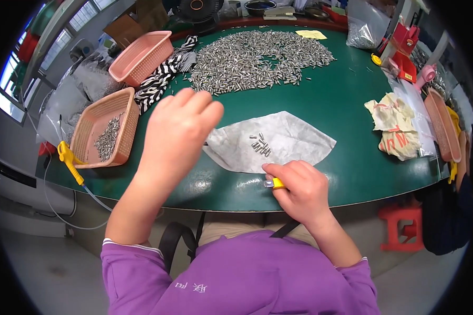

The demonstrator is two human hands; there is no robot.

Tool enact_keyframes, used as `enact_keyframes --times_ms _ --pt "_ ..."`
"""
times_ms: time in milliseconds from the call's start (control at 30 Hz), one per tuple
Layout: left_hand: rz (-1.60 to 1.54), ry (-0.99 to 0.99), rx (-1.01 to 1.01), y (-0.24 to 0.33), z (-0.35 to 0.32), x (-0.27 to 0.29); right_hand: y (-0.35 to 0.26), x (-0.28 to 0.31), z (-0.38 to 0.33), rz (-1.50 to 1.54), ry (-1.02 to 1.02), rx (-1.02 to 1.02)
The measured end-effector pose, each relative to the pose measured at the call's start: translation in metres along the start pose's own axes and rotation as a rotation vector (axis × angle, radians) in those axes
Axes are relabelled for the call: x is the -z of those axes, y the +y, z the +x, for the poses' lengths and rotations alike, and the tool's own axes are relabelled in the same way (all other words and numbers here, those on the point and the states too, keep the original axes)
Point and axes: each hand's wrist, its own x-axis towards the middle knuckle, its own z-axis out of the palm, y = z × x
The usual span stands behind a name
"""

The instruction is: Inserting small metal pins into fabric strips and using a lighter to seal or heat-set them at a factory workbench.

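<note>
My right hand (303, 190) grips a yellow tool (278, 183) at the white cloth's (305, 139) near edge; my left hand (181, 121) hovers by its left edge, grip I cannot tell; metal pins (260, 147) lie mid-cloth, green tabletop (347, 126) leaving room rightward

Left hand (178, 122): fingertips hidden. Yellow tool (278, 183): partly covered.

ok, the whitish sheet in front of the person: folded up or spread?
Spread, though creased: the whitish sheet lies open across the green tabletop, with a small cluster of metal pins exposed on it.
</note>
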Motion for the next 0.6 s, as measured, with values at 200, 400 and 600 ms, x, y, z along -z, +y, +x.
enact_keyframes --times_ms 200,400,600 --pt "-0.070 -0.289 -0.174 0.011 -0.045 -0.042 -0.004 -0.003 0.005 0.010 -0.014 0.042" --pt "-0.007 0.064 0.303 -0.049 -0.041 -0.003 0.002 -0.001 0.000 0.015 -0.011 0.016" --pt "0.321 0.030 0.846 -0.138 -0.110 0.017 -0.005 -0.002 0.002 0.022 -0.010 0.020"
